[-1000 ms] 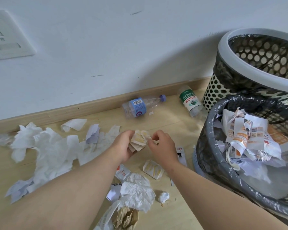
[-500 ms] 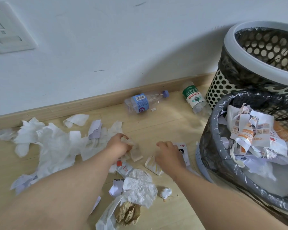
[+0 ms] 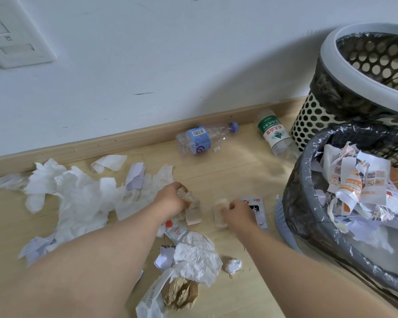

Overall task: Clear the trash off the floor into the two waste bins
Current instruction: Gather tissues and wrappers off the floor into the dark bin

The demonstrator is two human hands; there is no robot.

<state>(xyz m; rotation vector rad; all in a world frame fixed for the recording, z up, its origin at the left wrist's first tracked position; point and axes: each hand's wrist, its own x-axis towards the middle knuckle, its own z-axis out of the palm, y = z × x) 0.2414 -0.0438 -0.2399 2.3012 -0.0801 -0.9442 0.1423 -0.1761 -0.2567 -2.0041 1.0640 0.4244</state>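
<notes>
Left hand (image 3: 170, 200), fingers curled tight round a small bunch of tan wrappers (image 3: 188, 198), knuckles down near the middle of the floor (image 3: 228, 175); right hand (image 3: 237, 214) just beside it, fingers bent onto a tan packet (image 3: 219, 214), which is blurred, so that whether it has left the boards cannot be told. The two hands work close together, probably so that like scraps are gathered into one handful before a single trip to a bin. A black-and-white sachet (image 3: 255, 206) lies flat under the right hand's far side, and a red-marked sachet (image 3: 176, 229) lies by the left wrist. The grey bin (image 3: 294, 180), lined and already heaped with torn printed paper, stands at the floor's right edge within easy reach of the right arm; the white perforated bin (image 3: 326, 49) stands behind it against the wall and, so far as its interior shows, holds nothing. Two plastic bottles, blue-labelled bottle (image 3: 198, 140) and green-labelled bottle (image 3: 274, 133), lie on their sides at the far edge by the skirting board (image 3: 101, 143), plausibly meant for that second bin. White tissue (image 3: 78, 196) spreads toward the floor's left edge; crumpled white paper (image 3: 195, 255) and a brown paper wad (image 3: 182, 292) lie at the near edge. Much of the clearing remains.
</notes>
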